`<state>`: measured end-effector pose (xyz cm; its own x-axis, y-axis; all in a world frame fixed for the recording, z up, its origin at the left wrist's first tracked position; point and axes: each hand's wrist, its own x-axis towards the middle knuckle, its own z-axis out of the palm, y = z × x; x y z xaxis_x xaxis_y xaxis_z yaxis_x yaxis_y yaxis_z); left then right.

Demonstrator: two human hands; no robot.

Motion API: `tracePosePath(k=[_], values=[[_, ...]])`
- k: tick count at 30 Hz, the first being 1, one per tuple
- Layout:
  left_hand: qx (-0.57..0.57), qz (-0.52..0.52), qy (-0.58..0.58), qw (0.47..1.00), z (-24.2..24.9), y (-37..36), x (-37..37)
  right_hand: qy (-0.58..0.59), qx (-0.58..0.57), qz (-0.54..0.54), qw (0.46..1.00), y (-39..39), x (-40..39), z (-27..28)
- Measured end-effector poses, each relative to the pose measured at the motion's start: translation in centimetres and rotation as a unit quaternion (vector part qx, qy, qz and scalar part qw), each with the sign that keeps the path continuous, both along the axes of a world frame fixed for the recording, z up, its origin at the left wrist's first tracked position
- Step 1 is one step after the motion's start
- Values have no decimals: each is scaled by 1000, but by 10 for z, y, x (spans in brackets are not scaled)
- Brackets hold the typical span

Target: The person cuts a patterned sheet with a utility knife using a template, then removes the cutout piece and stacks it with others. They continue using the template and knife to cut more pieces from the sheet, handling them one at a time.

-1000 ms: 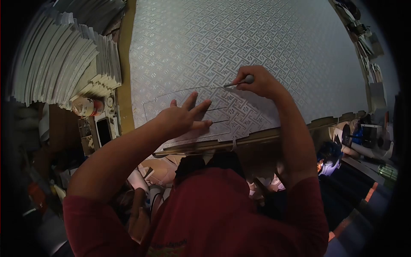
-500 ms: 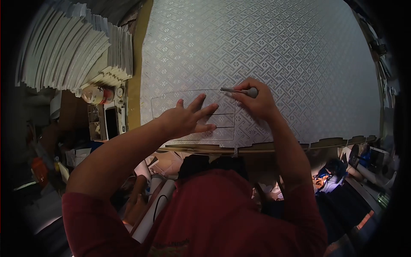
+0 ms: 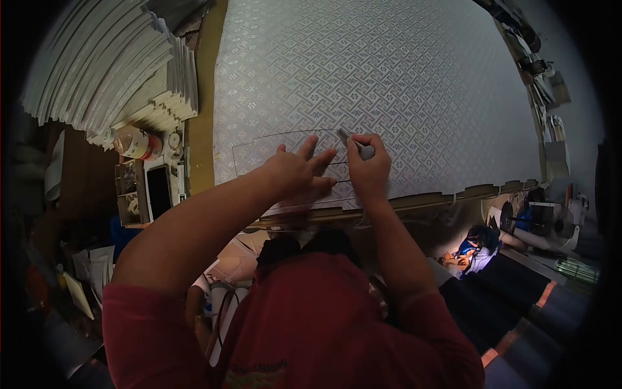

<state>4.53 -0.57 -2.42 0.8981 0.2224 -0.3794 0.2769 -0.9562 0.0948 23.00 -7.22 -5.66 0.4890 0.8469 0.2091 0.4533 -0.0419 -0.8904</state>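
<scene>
My left hand (image 3: 301, 170) lies with its fingers spread on a pale, shiny patterned fabric (image 3: 363, 71), over a thin-lined panel outline (image 3: 278, 134). Its forearm reaches in from the lower left. Just to the right, my right hand (image 3: 371, 170) is closed around a small tool with a slim metal tip and a rounded grey handle end (image 3: 367, 153). The tip meets the outline's upper edge near its right end. Straight lines cross the panel between my hands; part of it is hidden beneath them.
Tall stacks of folded white sheets (image 3: 97, 65) stand at the left. Beside the fabric are a clear bottle (image 3: 137, 142) with a red label and a dark phone (image 3: 157, 191). A wooden table edge (image 3: 402, 206) runs before me. Another person (image 3: 473, 249) is at lower right, under bright light.
My right hand has turned and come inward, swinging the tool from nearly sideways to a slant with its handle end toward me. My left hand stays spread. The view has shifted slightly.
</scene>
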Motion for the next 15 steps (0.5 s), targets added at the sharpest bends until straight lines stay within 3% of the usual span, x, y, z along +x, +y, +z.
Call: tracePosePath(k=[9, 11, 15], values=[[-63, 22, 43, 997, 4, 3, 2, -41, 16, -22, 999, -1, -11, 0], [-74, 26, 44, 996, 6, 2, 2, -59, -55, -26, 996, 1, -15, 10], [-70, 24, 49, 996, 8, 1, 2, -56, -92, -48, 993, 2, -24, 7]])
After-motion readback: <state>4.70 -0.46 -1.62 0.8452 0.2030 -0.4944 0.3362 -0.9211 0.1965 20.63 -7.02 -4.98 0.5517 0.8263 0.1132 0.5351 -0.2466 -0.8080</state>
